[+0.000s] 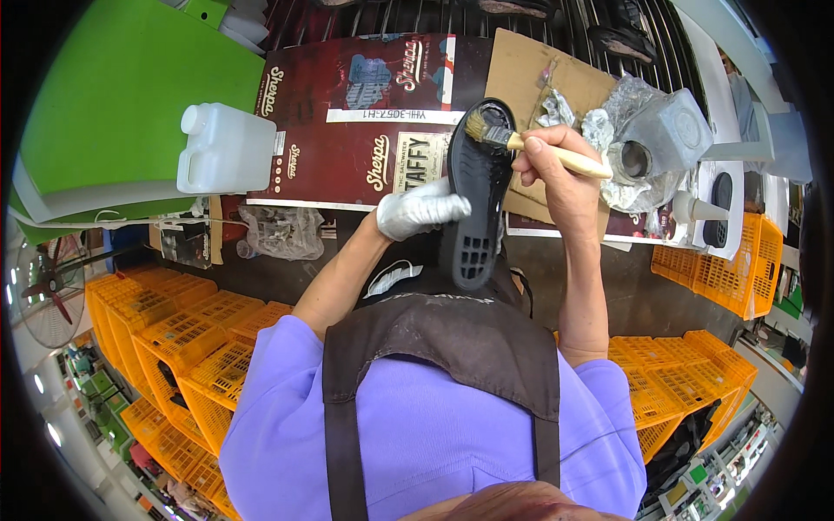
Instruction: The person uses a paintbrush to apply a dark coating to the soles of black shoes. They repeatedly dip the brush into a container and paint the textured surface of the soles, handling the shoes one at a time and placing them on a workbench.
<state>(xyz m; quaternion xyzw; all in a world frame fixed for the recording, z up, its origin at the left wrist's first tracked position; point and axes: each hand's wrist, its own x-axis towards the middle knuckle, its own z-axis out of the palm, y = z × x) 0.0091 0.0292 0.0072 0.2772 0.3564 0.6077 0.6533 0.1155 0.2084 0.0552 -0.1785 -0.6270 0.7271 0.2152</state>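
Note:
My left hand [423,211], in a whitish glove, grips a black shoe sole [474,204] by its left edge. The sole's hollow inner side faces up, with a grid of pockets at the near end. In my bare right hand [563,169], fingers closed, is a paintbrush [584,162] with a pale wooden handle. Its bristles rest inside the far end of the sole, where the surface looks wet and shiny. To the right of the brush lies a cut-open clear plastic jug [669,130] with a dark round mouth, wrapped in crumpled plastic film.
A white plastic jug [228,149] stands on the left beside a green panel [130,95]. Dark red printed cardboard [317,130] and brown cardboard [512,65] cover the bench. A roller rack [391,17] carries shoe parts beyond. Orange crates [165,321] flank me, and a fan [56,286] is far left.

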